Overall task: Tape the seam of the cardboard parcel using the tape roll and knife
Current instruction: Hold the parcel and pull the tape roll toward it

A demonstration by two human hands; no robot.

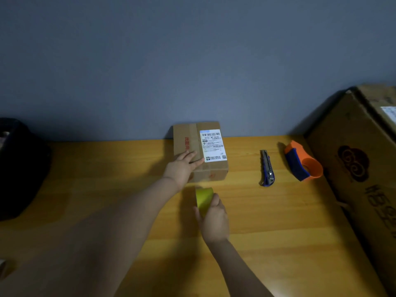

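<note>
While the parcel (200, 151) is steadied on the wooden table (267, 221) against the wall, no fresh tape can be seen laid along its seam, so the work is judged to be at its very start. The left hand (182, 168) is pressed flat on the near left part of the box top, fingers spread and extended, nothing being gripped. The right hand (214, 219) is closed around the yellow-green tape roll (203, 199), which is held just in front of the parcel's near face, close to the table top (whether a free end has been peeled cannot be told). The knife (267, 168) lies untouched on the table to the right of the parcel, well apart from both hands, and an orange and blue tape dispenser (302, 162) rests beyond it, beside a large carton (353, 168). An older strip of brownish tape is seen running across the box top next to the white shipping label (213, 145). Everything is judged still to be done: pulling out the tape, pressing it along the seam, and cutting it with the knife.
</note>
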